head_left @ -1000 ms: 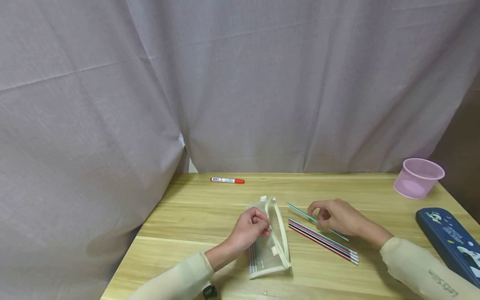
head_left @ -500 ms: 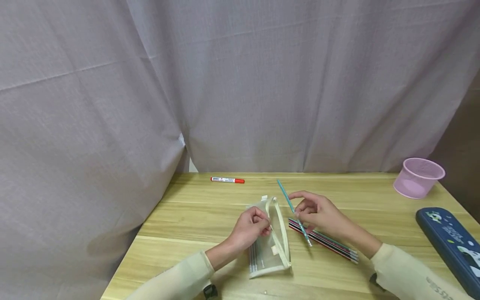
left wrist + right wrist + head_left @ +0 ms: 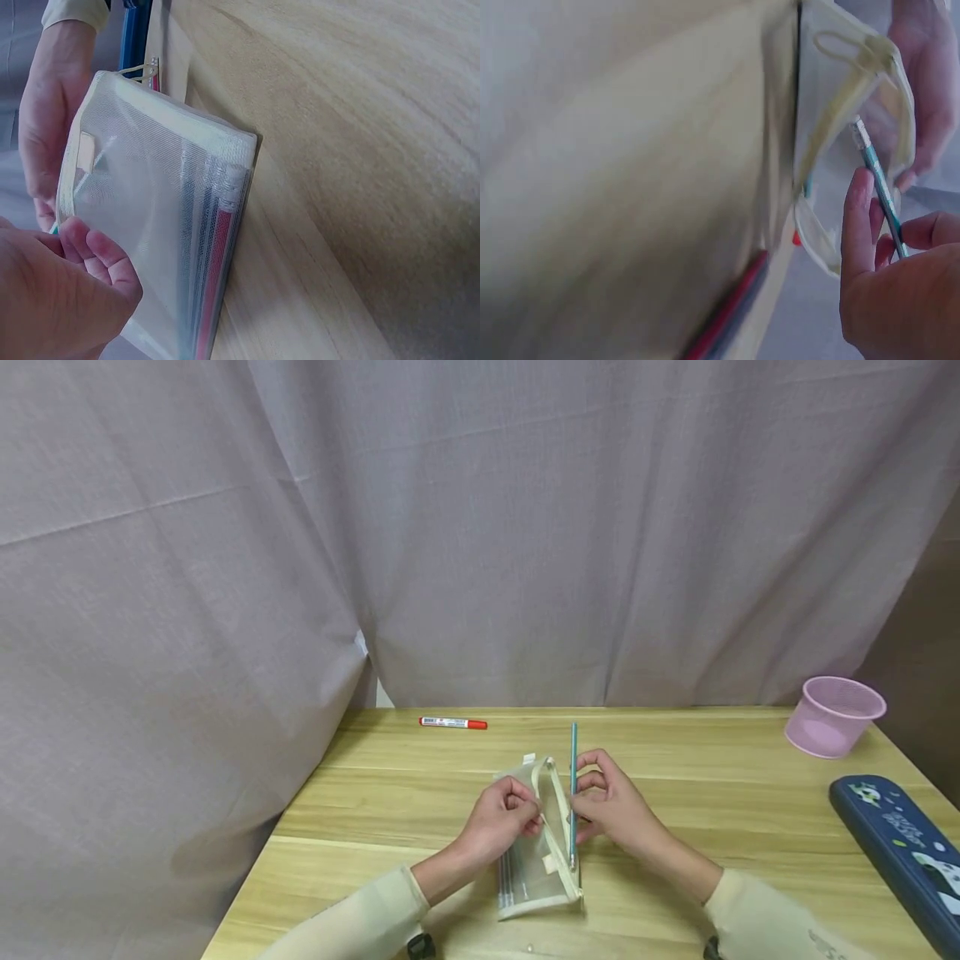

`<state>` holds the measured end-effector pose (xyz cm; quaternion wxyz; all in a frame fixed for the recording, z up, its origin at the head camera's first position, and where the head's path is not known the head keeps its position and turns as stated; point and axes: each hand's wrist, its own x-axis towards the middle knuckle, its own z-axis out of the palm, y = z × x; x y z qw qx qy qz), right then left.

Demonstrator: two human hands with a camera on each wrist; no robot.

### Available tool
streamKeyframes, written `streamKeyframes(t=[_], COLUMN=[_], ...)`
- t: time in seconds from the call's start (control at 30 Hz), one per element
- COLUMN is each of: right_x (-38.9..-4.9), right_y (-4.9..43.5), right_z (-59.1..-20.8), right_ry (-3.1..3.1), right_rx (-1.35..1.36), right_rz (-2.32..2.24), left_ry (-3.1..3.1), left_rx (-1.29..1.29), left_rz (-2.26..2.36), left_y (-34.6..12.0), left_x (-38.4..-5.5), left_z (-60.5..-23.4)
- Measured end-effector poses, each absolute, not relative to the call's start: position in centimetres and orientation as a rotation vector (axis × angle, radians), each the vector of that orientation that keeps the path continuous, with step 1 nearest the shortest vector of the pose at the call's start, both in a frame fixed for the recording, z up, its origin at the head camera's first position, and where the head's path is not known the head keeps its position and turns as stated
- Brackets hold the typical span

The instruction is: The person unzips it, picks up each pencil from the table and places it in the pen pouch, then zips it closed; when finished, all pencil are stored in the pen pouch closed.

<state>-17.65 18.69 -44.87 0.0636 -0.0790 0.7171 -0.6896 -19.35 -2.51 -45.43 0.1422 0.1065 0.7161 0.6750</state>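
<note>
Snagging is risked — the teal pencil [image 3: 573, 781], pinched by the right hand [image 3: 622, 802] at the gaping mesh pouch [image 3: 525, 872], could be caught if the zip edge [image 3: 556, 844], pinched by the left hand [image 3: 495, 818], is let sag.

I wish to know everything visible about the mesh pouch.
The mesh pouch is see-through, cream-edged, with small pale tabs and a zippered mouth gaping open. It rests front-to-back on the table, pencils showing through the netting. The left hand pinches its rim; whether the teal pencil touches it is unclear.
</note>
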Motion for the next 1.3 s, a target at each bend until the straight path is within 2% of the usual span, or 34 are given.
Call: streamKeyframes(t=[0.4,1.3], right_x=[-16.8,-17.3], right_y=[16.9,16.2], right_z=[-46.3,-46.6], right_ry=[2.161,2.121], right_rx=[-0.045,-0.200], right_rz=[-1.962,-1.830], left_ry=[2.065,2.063], left_rx=[0.297,0.295], left_rz=[1.945,1.964], left_y=[-2.5,-2.5], left_x=[-19.3,-19.3], left_z=[-45.4,-45.4])
